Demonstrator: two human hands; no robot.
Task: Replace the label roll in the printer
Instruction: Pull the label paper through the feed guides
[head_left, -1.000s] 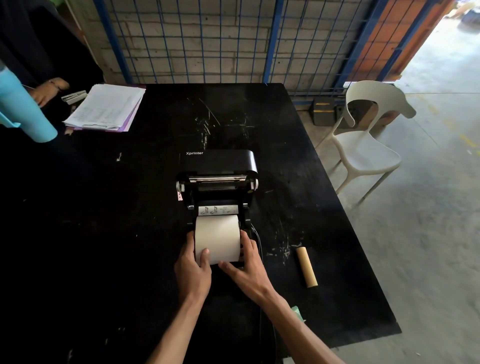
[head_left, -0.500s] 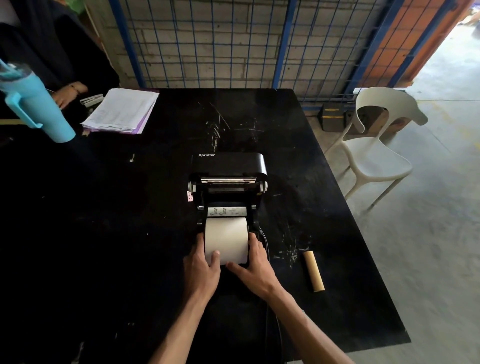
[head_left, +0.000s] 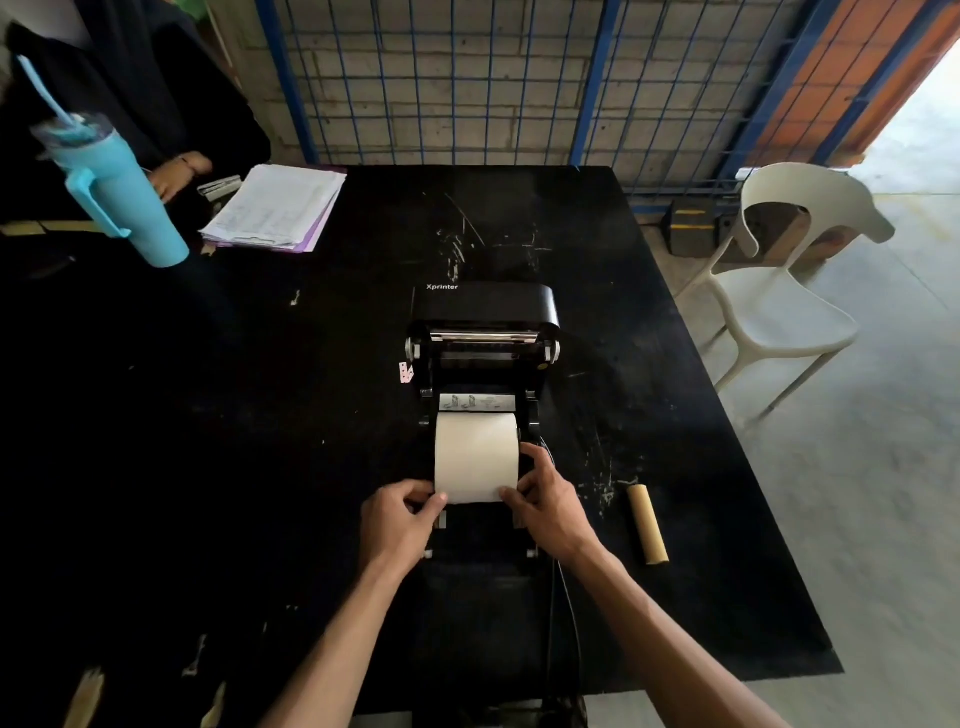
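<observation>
Table (head_left: 363, 415): black, scratched top; carries everything listed below except the chair.
Chair (head_left: 779, 312): white plastic, on the concrete floor off the table's right edge.
Printer (head_left: 488, 332): black, marked "Xprinter", mid-table in front of me, lid open toward the far side.
Paper stack (head_left: 275, 208): loose sheets over a purple folder, far left of the table.
Tumbler (head_left: 111, 182): light blue with handle and straw, left of the paper stack; another person's hand lies behind it.
Label roll (head_left: 476, 457): white, lying across the printer's open bay, its near edge toward me.
My left hand (head_left: 397, 525): thumb and fingertips pinching the roll's near left corner.
My right hand (head_left: 550, 506): thumb and fingers pinching the roll's near right corner, with fingers up along its right end.
Empty core (head_left: 647, 522): brown cardboard tube, lying on the table to the right of my right hand, apart from the printer.
Pink scrap (head_left: 405, 372): small dotted tag just beside the printer's left side.
</observation>
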